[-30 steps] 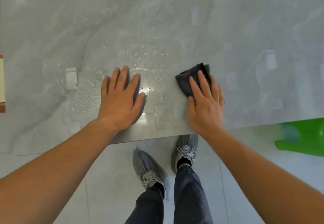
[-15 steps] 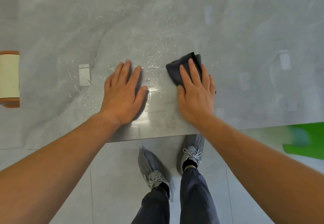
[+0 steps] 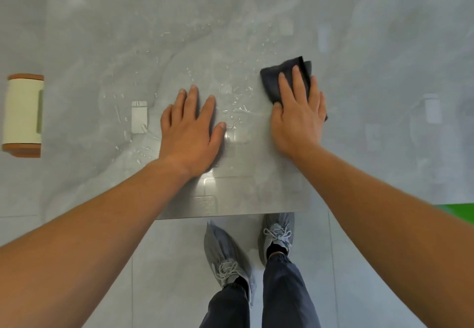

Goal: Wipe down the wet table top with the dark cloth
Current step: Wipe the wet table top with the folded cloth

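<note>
The grey marble-look table top (image 3: pixel 359 148) fills most of the view, with water drops (image 3: pixel 236 109) scattered across its middle. A folded dark cloth (image 3: pixel 272 81) lies flat on it, just right of the drops. My right hand (image 3: pixel 298 114) presses down on the cloth with its fingers spread over it; part of the cloth sticks out beyond the fingertips. My left hand (image 3: pixel 191 132) rests flat on the wet table, palm down, fingers apart, holding nothing, a hand's width left of the right one.
The table's near edge (image 3: pixel 230 216) runs just above my two grey shoes (image 3: pixel 225 253) on the tiled floor. A cream and brown chair seat (image 3: pixel 21 114) stands beyond the table's left edge. A green object (image 3: pixel 459 209) shows at the right edge.
My right hand has slid the cloth left and away from me, towards the drops. The left hand has stayed flat in place. The view has shifted, showing more of the chair.
</note>
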`<state>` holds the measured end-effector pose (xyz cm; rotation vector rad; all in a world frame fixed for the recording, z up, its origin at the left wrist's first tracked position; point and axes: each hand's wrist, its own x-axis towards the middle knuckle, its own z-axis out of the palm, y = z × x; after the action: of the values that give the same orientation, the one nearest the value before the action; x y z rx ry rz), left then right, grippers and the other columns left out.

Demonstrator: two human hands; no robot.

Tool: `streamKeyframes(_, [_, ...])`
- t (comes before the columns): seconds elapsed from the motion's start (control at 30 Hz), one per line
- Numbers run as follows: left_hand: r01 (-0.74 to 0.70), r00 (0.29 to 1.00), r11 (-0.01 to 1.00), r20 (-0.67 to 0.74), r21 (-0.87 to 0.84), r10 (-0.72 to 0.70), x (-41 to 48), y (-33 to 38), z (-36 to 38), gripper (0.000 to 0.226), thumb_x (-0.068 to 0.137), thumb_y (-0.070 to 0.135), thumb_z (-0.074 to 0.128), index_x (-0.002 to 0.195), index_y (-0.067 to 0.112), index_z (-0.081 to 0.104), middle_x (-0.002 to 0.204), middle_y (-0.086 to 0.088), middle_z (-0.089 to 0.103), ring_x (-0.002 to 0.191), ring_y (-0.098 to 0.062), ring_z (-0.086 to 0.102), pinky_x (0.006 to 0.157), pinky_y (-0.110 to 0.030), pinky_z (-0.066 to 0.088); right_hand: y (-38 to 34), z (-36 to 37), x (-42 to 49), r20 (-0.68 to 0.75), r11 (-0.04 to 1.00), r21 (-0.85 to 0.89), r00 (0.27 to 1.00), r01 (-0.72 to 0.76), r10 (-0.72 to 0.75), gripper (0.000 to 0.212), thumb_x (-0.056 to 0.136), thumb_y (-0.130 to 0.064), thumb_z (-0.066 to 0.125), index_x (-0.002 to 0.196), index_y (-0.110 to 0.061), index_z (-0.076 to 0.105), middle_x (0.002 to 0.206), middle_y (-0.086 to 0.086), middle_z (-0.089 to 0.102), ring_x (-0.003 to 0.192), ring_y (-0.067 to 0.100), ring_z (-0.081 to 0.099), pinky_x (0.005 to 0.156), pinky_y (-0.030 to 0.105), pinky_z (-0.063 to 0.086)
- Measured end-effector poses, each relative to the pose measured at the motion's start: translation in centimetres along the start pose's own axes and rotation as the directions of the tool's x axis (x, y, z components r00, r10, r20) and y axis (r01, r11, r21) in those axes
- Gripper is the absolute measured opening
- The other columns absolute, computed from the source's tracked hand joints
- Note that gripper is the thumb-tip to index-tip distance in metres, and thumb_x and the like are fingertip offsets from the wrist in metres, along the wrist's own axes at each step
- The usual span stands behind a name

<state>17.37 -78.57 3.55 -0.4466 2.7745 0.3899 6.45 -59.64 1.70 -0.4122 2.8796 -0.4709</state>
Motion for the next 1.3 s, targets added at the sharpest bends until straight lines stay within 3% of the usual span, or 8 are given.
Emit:
streamKeyframes(0.27, [0.027,1.0,0.999,0.012,-0.035,-0.026,0.2,0.4,-0.7,0.061,0.103,0.053,0.02,0.158,0.027,0.02,0.169,-0.008,0.0,0.155,-0.027,-0.007,0.122,-0.046,0.0,1.9,-0.6,-4.6,0.155,0.896,-0.068,0.892,0.439,-0.425,0.056,0.099,-0.029,0.043,0.154,-0.025,0.038,0.167,-0.004,0.022,0.155,0.03,0.011,0.124,0.05,0.011])
streamKeyframes(0.5, [0.043,0.999,0.996,-0.017,-0.081,-0.045,0.5,0.5,-0.7,0.055,0.101,0.053,0.022,0.148,0.029,0.034,0.166,-0.009,0.013,0.153,-0.028,0.002,0.119,-0.047,0.005,-0.3,-0.6,4.6,0.005,0.998,-0.034,0.998,0.06,-0.06,0.058,0.102,-0.031,0.035,0.159,-0.028,0.025,0.169,-0.005,0.011,0.155,0.03,0.003,0.125,0.047,0.002])
streamKeyframes(0.6, [0.066,0.997,0.994,-0.033,-0.083,-0.069,0.7,0.7,-0.9,0.056,0.099,0.055,0.02,0.145,0.028,0.037,0.164,-0.009,0.016,0.151,-0.031,0.008,0.117,-0.048,0.01,-1.1,0.4,1.5,0.033,0.981,-0.078,0.984,0.179,-0.177,0.056,0.105,-0.038,0.031,0.159,-0.028,0.024,0.169,-0.003,0.012,0.155,0.032,0.003,0.125,0.048,0.002])
streamKeyframes(0.73, [0.078,0.996,0.996,-0.029,-0.046,-0.079,2.5,0.6,-1.2,0.061,0.102,0.054,0.025,0.156,0.027,0.019,0.168,-0.008,-0.004,0.153,-0.03,-0.001,0.119,-0.047,0.006,1.0,-0.3,0.0,0.167,0.895,-0.104,0.895,0.433,-0.414,0.054,0.106,-0.044,0.03,0.158,-0.028,0.027,0.169,-0.004,0.015,0.156,0.029,0.006,0.125,0.047,0.005])
streamKeyframes(0.8, [0.073,0.997,0.997,-0.036,-0.036,-0.075,4.3,0.4,-1.7,0.065,0.102,0.055,0.022,0.159,0.026,0.013,0.169,-0.008,-0.008,0.154,-0.028,-0.006,0.12,-0.047,0.003,1.6,-0.9,2.8,0.162,0.899,-0.111,0.9,0.423,-0.404,0.054,0.105,-0.043,0.032,0.158,-0.029,0.029,0.169,-0.005,0.015,0.156,0.028,0.006,0.125,0.048,0.008])
streamKeyframes(0.97, [0.081,0.996,0.996,-0.027,-0.029,-0.082,7.8,1.0,-2.5,0.069,0.098,0.059,0.012,0.159,0.026,0.013,0.169,-0.007,-0.002,0.154,-0.028,-0.005,0.12,-0.048,0.003,-0.4,-1.1,10.0,0.049,0.993,-0.074,0.995,0.093,-0.09,0.059,0.104,-0.044,0.025,0.16,-0.03,0.017,0.17,-0.003,0.005,0.155,0.03,-0.002,0.125,0.048,0.0])
streamKeyframes(1.17, [0.102,0.995,0.994,-0.004,-0.03,-0.102,7.8,1.1,-2.8,0.069,0.097,0.061,0.01,0.159,0.03,0.014,0.169,-0.005,-0.002,0.154,-0.025,-0.005,0.118,-0.045,0.003,1.0,-1.2,4.9,0.184,0.874,-0.14,0.879,0.466,-0.439,0.056,0.106,-0.041,0.03,0.159,-0.026,0.024,0.169,-0.001,0.013,0.155,0.032,0.006,0.126,0.048,0.006])
streamKeyframes(1.3, [0.086,0.996,0.995,0.013,-0.045,-0.085,7.9,0.9,-3.1,0.068,0.097,0.061,0.01,0.159,0.032,0.015,0.17,-0.004,-0.002,0.154,-0.024,-0.005,0.117,-0.043,0.002,1.4,-2.3,11.3,0.153,0.9,-0.118,0.903,0.419,-0.4,0.056,0.103,-0.04,0.034,0.157,-0.026,0.031,0.168,-0.002,0.017,0.155,0.031,0.011,0.124,0.05,0.01])
